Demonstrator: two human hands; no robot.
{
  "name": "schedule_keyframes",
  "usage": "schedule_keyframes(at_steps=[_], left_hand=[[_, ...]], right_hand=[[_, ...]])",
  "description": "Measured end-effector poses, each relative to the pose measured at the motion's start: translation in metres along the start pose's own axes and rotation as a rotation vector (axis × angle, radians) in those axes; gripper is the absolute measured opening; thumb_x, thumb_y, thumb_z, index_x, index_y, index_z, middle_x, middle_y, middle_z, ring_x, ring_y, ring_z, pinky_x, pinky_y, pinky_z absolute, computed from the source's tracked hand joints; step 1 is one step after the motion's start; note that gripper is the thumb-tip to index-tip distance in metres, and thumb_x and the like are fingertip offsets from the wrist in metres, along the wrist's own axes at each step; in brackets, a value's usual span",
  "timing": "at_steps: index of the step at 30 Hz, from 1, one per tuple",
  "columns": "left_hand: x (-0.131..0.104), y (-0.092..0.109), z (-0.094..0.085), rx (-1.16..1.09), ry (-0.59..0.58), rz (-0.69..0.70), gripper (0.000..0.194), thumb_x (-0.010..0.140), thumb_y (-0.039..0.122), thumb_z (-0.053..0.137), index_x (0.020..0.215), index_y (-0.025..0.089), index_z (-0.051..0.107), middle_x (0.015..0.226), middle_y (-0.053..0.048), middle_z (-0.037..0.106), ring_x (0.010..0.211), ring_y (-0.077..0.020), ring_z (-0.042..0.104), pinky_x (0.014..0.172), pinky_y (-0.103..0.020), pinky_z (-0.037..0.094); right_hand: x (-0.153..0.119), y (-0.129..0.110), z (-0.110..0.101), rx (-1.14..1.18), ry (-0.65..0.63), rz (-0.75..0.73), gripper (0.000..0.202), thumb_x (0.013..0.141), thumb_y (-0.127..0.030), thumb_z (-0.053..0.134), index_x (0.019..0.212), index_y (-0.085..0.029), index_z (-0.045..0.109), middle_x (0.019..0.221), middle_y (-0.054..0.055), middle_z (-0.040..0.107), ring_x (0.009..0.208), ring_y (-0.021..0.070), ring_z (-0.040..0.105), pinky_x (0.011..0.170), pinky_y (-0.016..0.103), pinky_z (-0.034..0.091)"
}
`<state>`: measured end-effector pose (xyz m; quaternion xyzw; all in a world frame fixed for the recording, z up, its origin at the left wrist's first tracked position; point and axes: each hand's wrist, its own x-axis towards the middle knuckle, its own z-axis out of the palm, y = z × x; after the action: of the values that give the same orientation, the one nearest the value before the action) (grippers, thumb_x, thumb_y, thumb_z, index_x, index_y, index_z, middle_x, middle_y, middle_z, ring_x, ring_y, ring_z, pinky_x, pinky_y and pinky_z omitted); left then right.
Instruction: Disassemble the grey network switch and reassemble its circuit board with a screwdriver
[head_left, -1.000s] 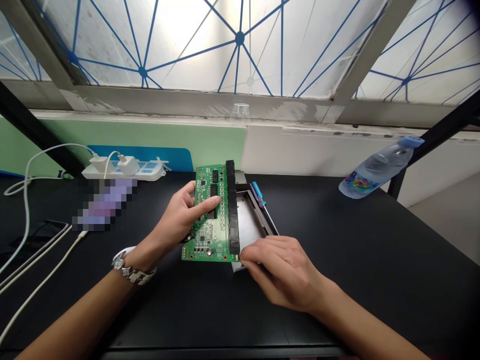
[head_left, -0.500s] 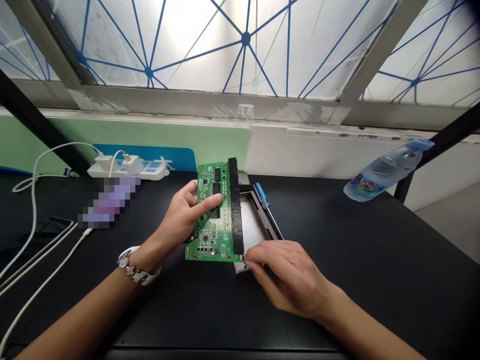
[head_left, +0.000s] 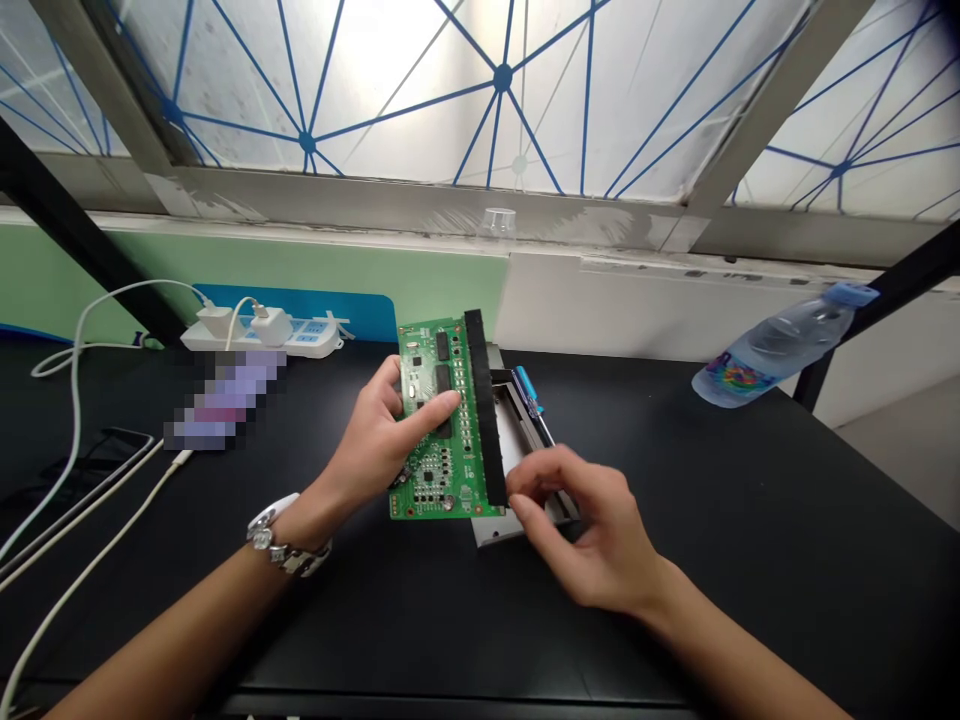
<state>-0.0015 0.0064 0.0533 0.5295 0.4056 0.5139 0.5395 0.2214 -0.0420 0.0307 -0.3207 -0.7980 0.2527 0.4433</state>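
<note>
Gripped between thumb and fingers of the left hand (head_left: 375, 432), a green rectangular circuit board (head_left: 424, 500) is at the frame's centre, a long matte black strip (head_left: 486, 410) lining its right edge. At the strip's lower end, the right hand (head_left: 589, 525) bends thumb and forefinger narrowly together; whether they pinch anything, I cannot tell. Behind lies a shallow grey metal tray (head_left: 495, 531), a slim blue-ended tool (head_left: 529, 388) along its right side. Smooth black tabletop (head_left: 675, 470) stretches widely toward a clear, blue-capped plastic bottle (head_left: 780, 340) at right; its front edge crosses the frame's bottom.
</note>
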Motion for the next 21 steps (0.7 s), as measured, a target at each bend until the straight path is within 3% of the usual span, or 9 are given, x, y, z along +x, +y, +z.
schedule_keyframes(at_steps=[4,8,11,15,21], left_hand=[[-0.005,-0.007,0.010,-0.022,-0.103,-0.043,0.047,0.089,0.040,0.077,0.123,0.018,0.054,0.106,-0.009,0.077,0.085,-0.0226,0.076,0.070,-0.030,0.062],[-0.004,-0.006,0.004,-0.106,-0.209,-0.053,0.045,0.096,0.045,0.064,0.132,0.019,0.057,0.116,-0.011,0.075,0.081,-0.0202,0.074,0.065,-0.028,0.059],[-0.002,-0.004,-0.007,-0.188,-0.362,-0.104,0.051,0.097,0.046,0.059,0.140,0.018,0.057,0.124,-0.014,0.074,0.078,-0.0205,0.074,0.064,-0.029,0.059],[-0.002,-0.005,-0.012,-0.137,-0.567,-0.066,0.053,0.096,0.034,0.065,0.147,0.027,0.055,0.143,-0.016,0.064,0.099,-0.0275,0.076,0.070,-0.032,0.063],[-0.008,-0.001,-0.005,-0.087,-0.645,-0.037,0.050,0.096,0.033,0.067,0.145,0.027,0.057,0.135,-0.015,0.069,0.099,-0.0261,0.075,0.067,-0.028,0.063]], right_hand=[[0.003,0.004,-0.003,0.172,-0.027,0.332,0.033,0.094,-0.026,0.067,0.120,-0.022,0.048,0.070,-0.006,0.059,0.054,0.0114,0.055,0.051,0.024,0.047],[0.002,0.013,-0.002,0.201,-0.018,0.511,0.037,0.098,-0.035,0.065,0.128,-0.022,0.047,0.062,-0.009,0.052,0.047,0.0106,0.053,0.048,0.024,0.047],[0.001,0.018,-0.002,0.256,-0.016,0.581,0.043,0.101,-0.040,0.060,0.138,-0.022,0.047,0.063,-0.008,0.054,0.046,0.0117,0.056,0.047,0.025,0.049],[0.003,0.019,-0.003,0.298,-0.025,0.636,0.050,0.102,-0.039,0.056,0.147,-0.020,0.044,0.076,-0.002,0.064,0.049,0.0117,0.059,0.047,0.026,0.052],[0.008,0.016,-0.005,0.328,-0.037,0.684,0.057,0.100,-0.038,0.056,0.151,-0.019,0.041,0.090,0.004,0.068,0.054,0.0131,0.060,0.048,0.028,0.053]])
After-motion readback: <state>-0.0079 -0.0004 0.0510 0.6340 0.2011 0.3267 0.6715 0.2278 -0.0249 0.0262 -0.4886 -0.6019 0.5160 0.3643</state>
